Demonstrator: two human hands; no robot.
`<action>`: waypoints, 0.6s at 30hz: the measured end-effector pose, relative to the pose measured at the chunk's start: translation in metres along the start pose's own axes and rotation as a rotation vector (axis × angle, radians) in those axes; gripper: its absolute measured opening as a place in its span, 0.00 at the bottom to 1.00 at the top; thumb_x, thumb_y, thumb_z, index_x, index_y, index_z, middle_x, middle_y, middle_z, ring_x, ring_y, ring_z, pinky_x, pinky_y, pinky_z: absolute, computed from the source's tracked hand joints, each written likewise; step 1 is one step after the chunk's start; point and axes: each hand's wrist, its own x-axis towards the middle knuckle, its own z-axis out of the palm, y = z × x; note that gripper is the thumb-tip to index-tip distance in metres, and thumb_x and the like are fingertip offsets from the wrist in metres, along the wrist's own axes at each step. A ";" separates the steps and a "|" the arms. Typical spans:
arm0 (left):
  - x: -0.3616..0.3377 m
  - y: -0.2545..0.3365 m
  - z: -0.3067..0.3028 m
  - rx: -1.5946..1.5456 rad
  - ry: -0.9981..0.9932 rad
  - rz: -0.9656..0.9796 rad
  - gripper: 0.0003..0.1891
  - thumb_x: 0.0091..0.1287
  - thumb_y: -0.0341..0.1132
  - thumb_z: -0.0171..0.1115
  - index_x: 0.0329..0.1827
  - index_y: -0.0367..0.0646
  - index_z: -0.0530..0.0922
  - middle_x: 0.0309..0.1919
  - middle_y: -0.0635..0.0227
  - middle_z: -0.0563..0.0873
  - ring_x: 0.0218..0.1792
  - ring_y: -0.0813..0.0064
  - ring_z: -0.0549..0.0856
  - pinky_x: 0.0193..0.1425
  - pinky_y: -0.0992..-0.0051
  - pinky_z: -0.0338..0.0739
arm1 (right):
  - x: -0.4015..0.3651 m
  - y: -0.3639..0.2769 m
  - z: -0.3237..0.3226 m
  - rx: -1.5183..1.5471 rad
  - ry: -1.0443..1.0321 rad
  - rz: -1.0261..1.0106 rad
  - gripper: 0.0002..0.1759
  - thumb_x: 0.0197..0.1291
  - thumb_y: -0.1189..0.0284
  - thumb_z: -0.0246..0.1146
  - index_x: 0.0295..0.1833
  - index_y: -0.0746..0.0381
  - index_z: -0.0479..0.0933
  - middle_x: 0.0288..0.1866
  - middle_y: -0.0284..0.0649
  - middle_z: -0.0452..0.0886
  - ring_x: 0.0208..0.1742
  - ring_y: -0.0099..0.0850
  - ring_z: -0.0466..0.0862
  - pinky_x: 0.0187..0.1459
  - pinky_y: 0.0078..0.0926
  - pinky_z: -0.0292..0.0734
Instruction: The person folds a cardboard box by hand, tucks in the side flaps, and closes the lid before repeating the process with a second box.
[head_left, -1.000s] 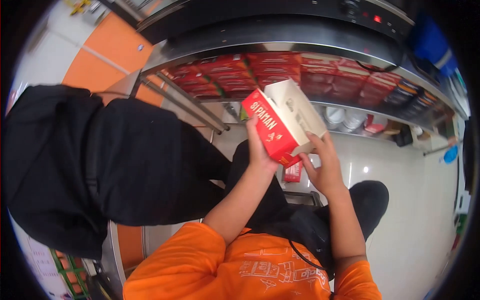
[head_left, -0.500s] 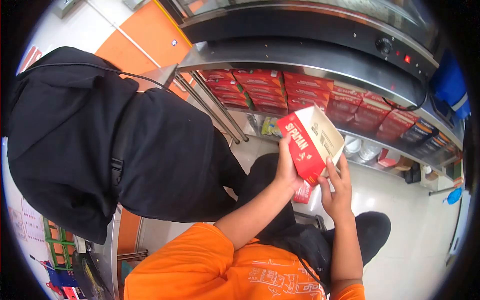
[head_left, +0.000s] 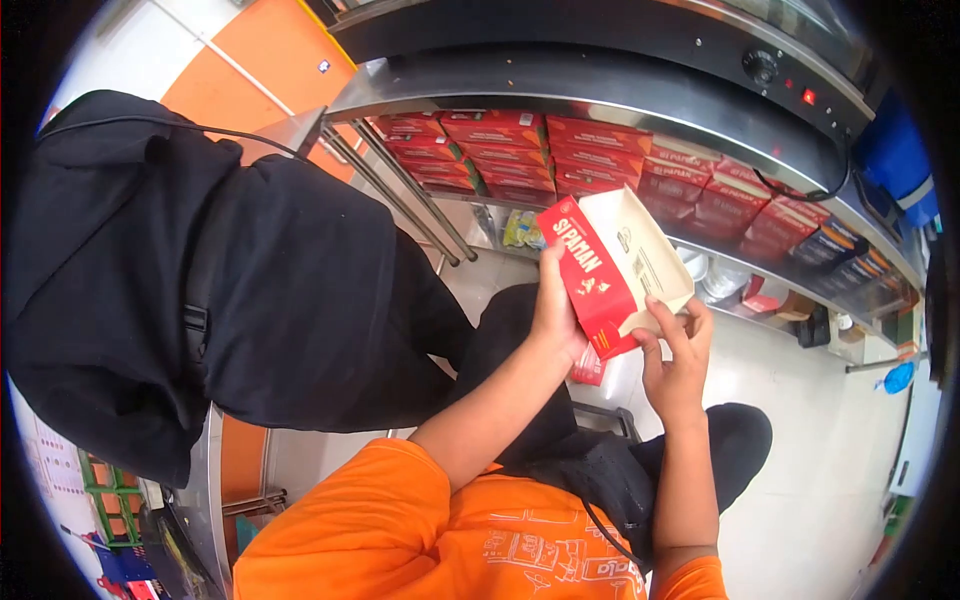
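Observation:
A red "SI PAMAN" cardboard food box (head_left: 590, 270) with a cream inside is held above my lap, tilted, its interior facing up and to the right. Wrapped around its red left side, my left hand (head_left: 558, 310) has its thumb lying along the printed face. My right hand (head_left: 680, 360) pinches the lower right corner of the box, fingers bent over the cream edge and thumb near the red end. Below the box, part of another red printed piece (head_left: 588, 368) shows, mostly hidden behind my left hand and the box.
Stacks of folded red boxes (head_left: 500, 150) fill the shelf under a steel counter (head_left: 480, 95). Black-printed boxes (head_left: 850, 265) stand at its right end. A heated cabinet with a knob (head_left: 760, 67) sits above. Close on my left is another person in black clothing (head_left: 300, 300).
The box has turned slightly, showing more of its cream inside. My right fingers have curled further onto its lower corner. The whole view has shifted a little.

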 end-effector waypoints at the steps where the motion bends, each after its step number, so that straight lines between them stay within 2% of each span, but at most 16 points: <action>1: 0.002 0.001 -0.003 0.019 0.013 0.012 0.36 0.73 0.63 0.49 0.71 0.42 0.70 0.62 0.56 0.83 0.61 0.59 0.85 0.67 0.54 0.79 | 0.002 -0.005 -0.003 0.032 -0.032 0.027 0.27 0.55 0.86 0.73 0.61 0.56 0.83 0.62 0.48 0.70 0.39 0.32 0.76 0.45 0.29 0.80; 3: 0.006 -0.001 -0.011 0.041 0.031 0.023 0.35 0.73 0.62 0.51 0.70 0.42 0.71 0.61 0.56 0.83 0.60 0.59 0.85 0.67 0.56 0.79 | 0.002 -0.005 -0.004 0.062 -0.073 0.053 0.28 0.55 0.89 0.69 0.61 0.56 0.83 0.62 0.48 0.70 0.39 0.32 0.77 0.43 0.30 0.81; 4: 0.005 0.000 -0.011 0.037 0.040 0.006 0.34 0.73 0.61 0.52 0.69 0.42 0.72 0.59 0.57 0.85 0.59 0.60 0.86 0.67 0.56 0.80 | 0.002 -0.005 -0.003 0.010 -0.100 0.020 0.28 0.56 0.89 0.69 0.61 0.56 0.82 0.63 0.50 0.69 0.42 0.34 0.80 0.44 0.30 0.83; 8: 0.011 -0.002 -0.015 0.057 0.044 0.058 0.31 0.72 0.59 0.54 0.67 0.43 0.74 0.57 0.59 0.86 0.57 0.61 0.87 0.65 0.56 0.80 | 0.003 -0.007 -0.003 0.132 -0.145 0.004 0.34 0.58 0.89 0.67 0.70 0.55 0.76 0.66 0.53 0.68 0.49 0.41 0.85 0.47 0.31 0.86; 9: 0.008 0.000 -0.011 0.060 0.093 0.064 0.31 0.72 0.58 0.54 0.68 0.43 0.74 0.57 0.60 0.86 0.57 0.60 0.87 0.66 0.56 0.79 | 0.005 -0.008 -0.005 0.160 -0.125 -0.011 0.37 0.60 0.88 0.66 0.75 0.55 0.72 0.66 0.53 0.67 0.47 0.38 0.83 0.47 0.30 0.85; 12: 0.005 0.005 -0.006 0.117 0.179 0.076 0.33 0.72 0.60 0.51 0.69 0.43 0.74 0.63 0.58 0.83 0.63 0.59 0.83 0.69 0.54 0.76 | 0.007 -0.007 -0.009 0.263 -0.107 0.103 0.37 0.61 0.87 0.66 0.76 0.55 0.71 0.67 0.52 0.67 0.46 0.35 0.80 0.47 0.30 0.85; 13: 0.007 0.006 -0.008 0.135 0.175 0.063 0.33 0.72 0.60 0.51 0.69 0.44 0.74 0.63 0.59 0.83 0.63 0.59 0.83 0.69 0.54 0.76 | 0.006 -0.003 -0.011 0.259 -0.157 0.072 0.37 0.61 0.86 0.67 0.76 0.55 0.70 0.66 0.50 0.66 0.46 0.33 0.77 0.47 0.29 0.85; 18: 0.009 0.006 -0.011 0.163 0.170 0.070 0.33 0.73 0.60 0.50 0.70 0.44 0.74 0.63 0.59 0.83 0.63 0.58 0.83 0.69 0.55 0.76 | 0.007 -0.003 -0.013 0.321 -0.152 0.151 0.31 0.60 0.84 0.69 0.69 0.57 0.75 0.63 0.48 0.67 0.48 0.34 0.80 0.47 0.28 0.85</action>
